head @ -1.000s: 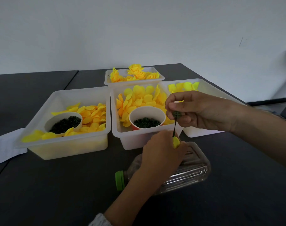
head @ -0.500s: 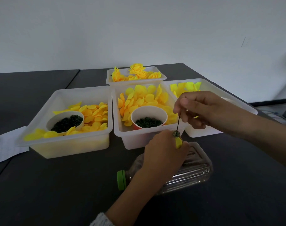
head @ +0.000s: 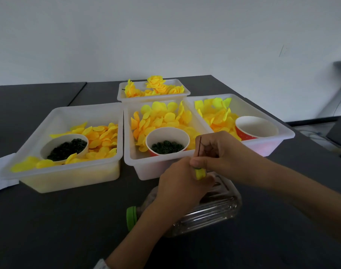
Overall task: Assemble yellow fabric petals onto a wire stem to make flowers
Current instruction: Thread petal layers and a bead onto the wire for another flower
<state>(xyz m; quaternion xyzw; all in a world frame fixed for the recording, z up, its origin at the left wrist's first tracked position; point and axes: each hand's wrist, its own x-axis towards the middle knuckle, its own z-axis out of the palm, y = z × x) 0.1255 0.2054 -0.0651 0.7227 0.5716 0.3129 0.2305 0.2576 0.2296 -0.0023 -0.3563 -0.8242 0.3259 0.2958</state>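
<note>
Your left hand (head: 182,183) is curled tight around a small yellow fabric petal bundle (head: 200,173), of which only a yellow edge shows between your knuckles, just in front of the middle tub. Your right hand (head: 222,158) meets it from the right, thumb and forefinger pinched on the thin dark wire stem (head: 200,146), which rises upright out of the petals with its tip free above your fingers; a small dark green ring (head: 197,168) sits on the stem right at the top of the petals, touching your thumb. Both hands hover over a clear ribbed plastic bottle with a green cap (head: 208,210) lying on its side on the dark grey table (head: 49,220). Behind them, the left white plastic tub (head: 68,181) holds loose yellow petals and a white paper cup of dark green rings (head: 64,149). The middle white plastic tub (head: 144,166) holds more yellow petals and a red paper cup of dark green rings (head: 166,145). The right white plastic tub (head: 278,142) holds brighter yellow petals and a red dotted paper cup (head: 256,127) whose contents you cannot see. The small far white tub (head: 154,95) holds finished yellow fabric flowers (head: 156,85). A white paper sheet (head: 0,171) lies at the table's left edge.
</note>
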